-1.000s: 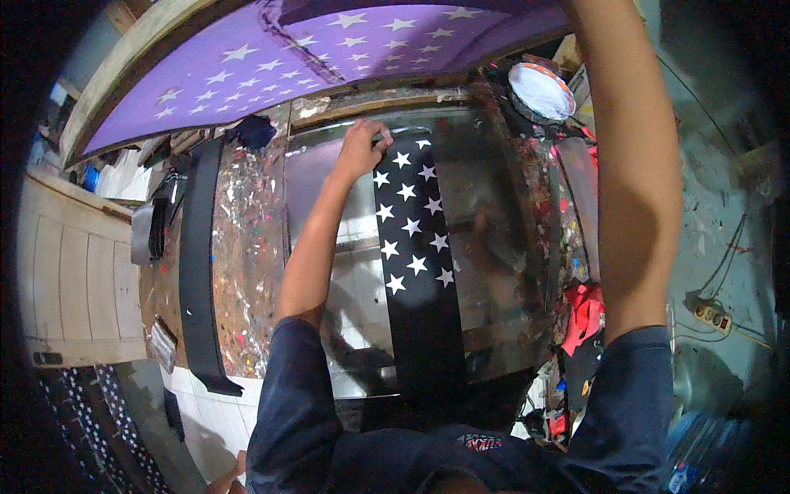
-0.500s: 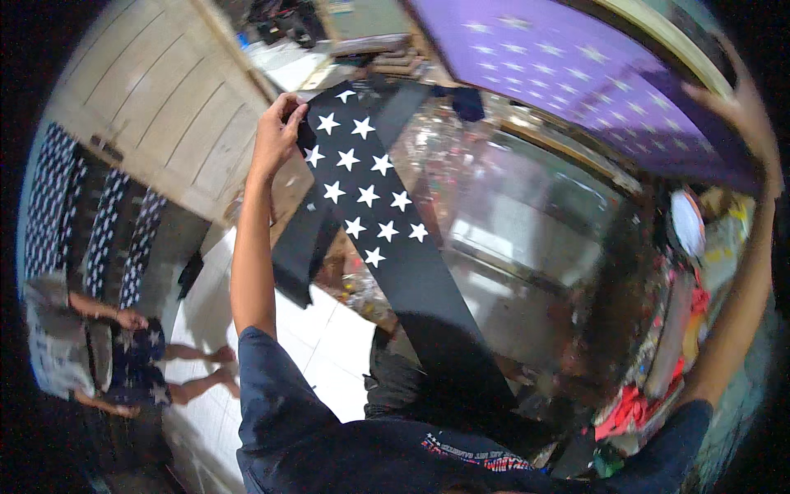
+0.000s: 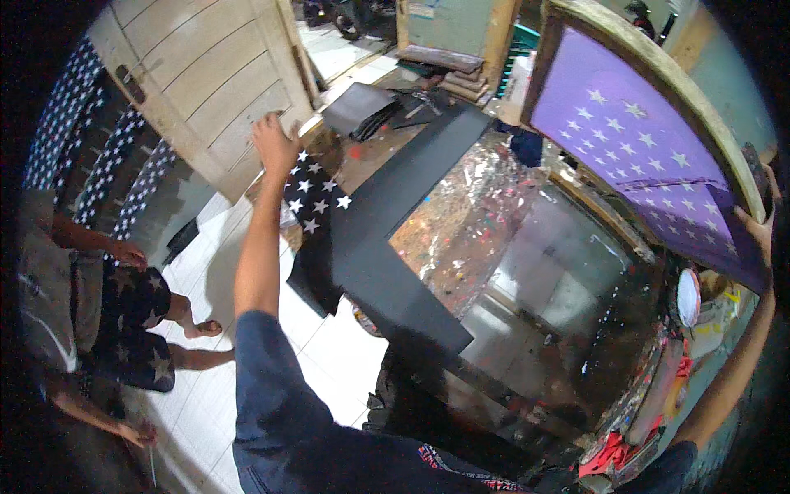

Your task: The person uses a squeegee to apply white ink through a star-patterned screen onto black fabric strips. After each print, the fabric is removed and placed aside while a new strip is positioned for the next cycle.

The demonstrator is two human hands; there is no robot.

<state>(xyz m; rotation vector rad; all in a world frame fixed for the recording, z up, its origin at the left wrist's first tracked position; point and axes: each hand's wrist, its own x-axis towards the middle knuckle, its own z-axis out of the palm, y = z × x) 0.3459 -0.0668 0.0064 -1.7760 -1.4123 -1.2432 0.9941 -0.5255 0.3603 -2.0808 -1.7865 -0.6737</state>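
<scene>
My left hand (image 3: 276, 146) is raised at the left of the bench, its fingers apart and apparently holding nothing. Just below it hangs black fabric with white stars (image 3: 313, 198), its printed end beyond the bench edge. The fabric's plain black part (image 3: 374, 193) lies bent across the bench's near left side. On the right, my right hand (image 3: 755, 226) grips the edge of a tilted screen printing frame (image 3: 638, 58). Its purple mesh (image 3: 605, 107) carries a pattern of pale stars.
A glossy dark printing surface (image 3: 543, 272) and a paint-spattered board (image 3: 461, 214) make up the bench. Folded black material (image 3: 360, 109) lies at the back. At left, another person (image 3: 136, 329) stands near hanging star-printed cloths (image 3: 66, 132) and a door (image 3: 197, 74). A white round container (image 3: 689, 298) stands right.
My left hand has let go of the star-printed fabric, which has dropped to the left over the bench edge. The right hand still holds the frame, and the view has shifted.
</scene>
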